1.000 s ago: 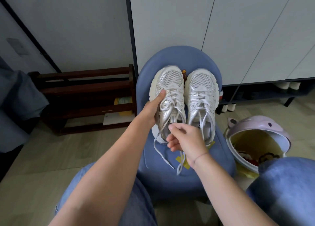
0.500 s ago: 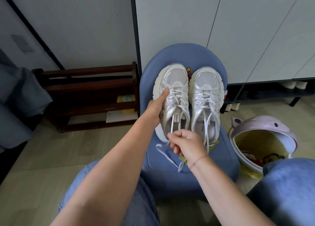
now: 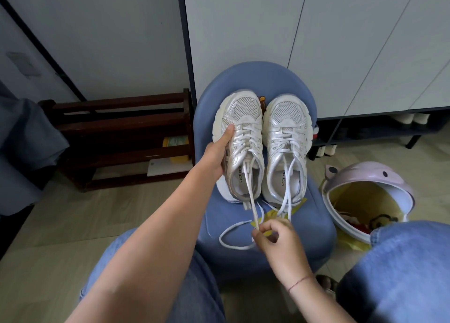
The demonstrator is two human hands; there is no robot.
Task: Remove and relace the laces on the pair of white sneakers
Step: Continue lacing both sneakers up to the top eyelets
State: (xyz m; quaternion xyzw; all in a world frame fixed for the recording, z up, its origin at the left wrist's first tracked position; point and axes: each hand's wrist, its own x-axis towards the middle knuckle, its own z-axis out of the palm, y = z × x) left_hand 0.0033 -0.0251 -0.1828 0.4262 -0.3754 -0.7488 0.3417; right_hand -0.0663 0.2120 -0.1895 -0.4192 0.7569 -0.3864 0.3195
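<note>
Right fingers (image 3: 266, 238) pinching taut white lace (image 3: 250, 193), left fingers (image 3: 228, 133) gripping silvery mesh sneaker (image 3: 246, 117), second sneaker (image 3: 285, 118) beside

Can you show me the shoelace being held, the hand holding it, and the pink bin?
shoelace (image 3: 250, 196), head view, taut middle stretch.
right hand (image 3: 279, 244), head view, the knuckles.
pink bin (image 3: 360, 176), head view, top of its lid.

Left hand (image 3: 215, 156) — fingers hidden behind the left sneaker (image 3: 243, 137), only thumb on top. Right hand (image 3: 275, 237) motion-blurred; lace (image 3: 250, 196) end lost inside its curled fingers. Brown thing (image 3: 262, 102) between the toes mostly covered. Bin (image 3: 365, 176) contents partly behind knee (image 3: 401, 261)
</note>
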